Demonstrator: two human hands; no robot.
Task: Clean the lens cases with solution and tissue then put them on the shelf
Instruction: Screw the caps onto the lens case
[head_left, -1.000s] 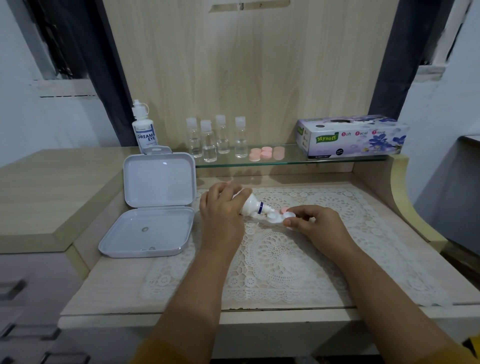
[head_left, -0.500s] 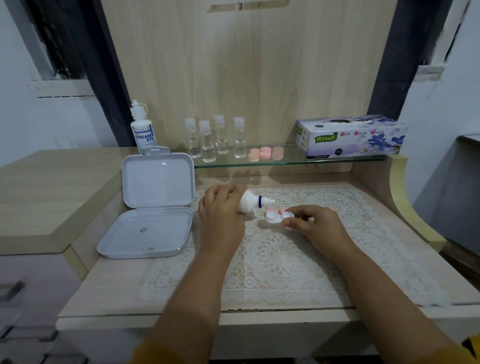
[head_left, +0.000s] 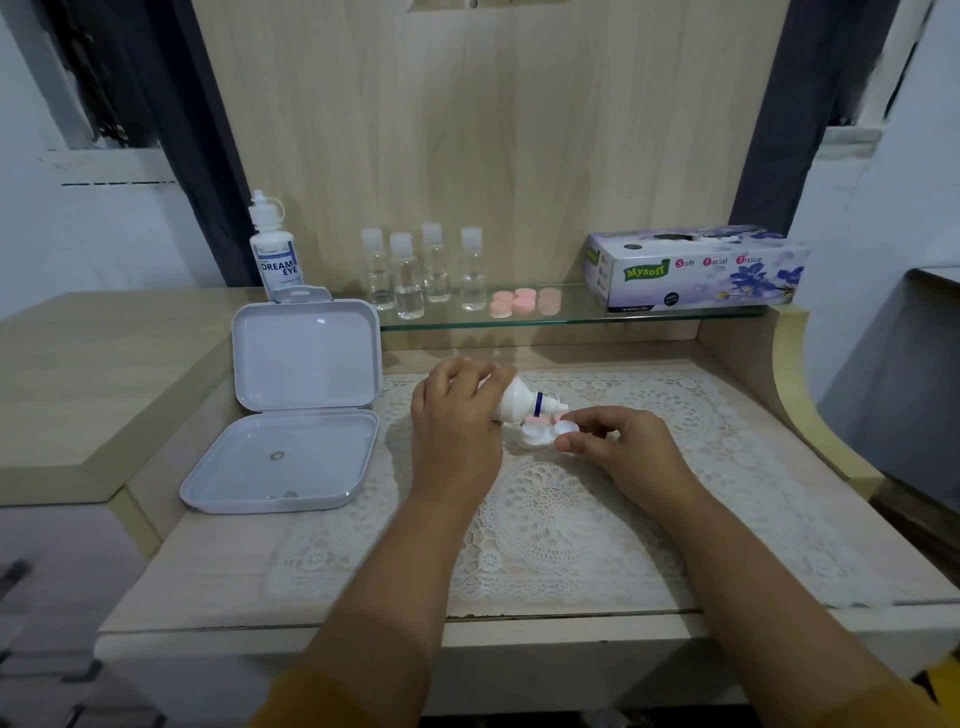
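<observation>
The left hand (head_left: 457, 415) is gripping a small white solution bottle (head_left: 519, 399), tilting its nozzle down toward the open white lens case (head_left: 545, 432). The right hand (head_left: 623, 441) is pinching that case at its right end, keeping it on the lace mat (head_left: 571, 519) covering the surface (head_left: 208, 587), below the glass shelf (head_left: 571, 318).

- Small white plastic squeeze bottle (head_left: 521, 399): smooth, slightly glossy.
- White lace doily mat (head_left: 561, 499): openwork cloth.
- Pale wood-grain desk (head_left: 218, 561): matt.
- Clear glass shelf (head_left: 571, 312): glossy.
- Grey hinged plastic box (head_left: 291, 410): smooth.
</observation>
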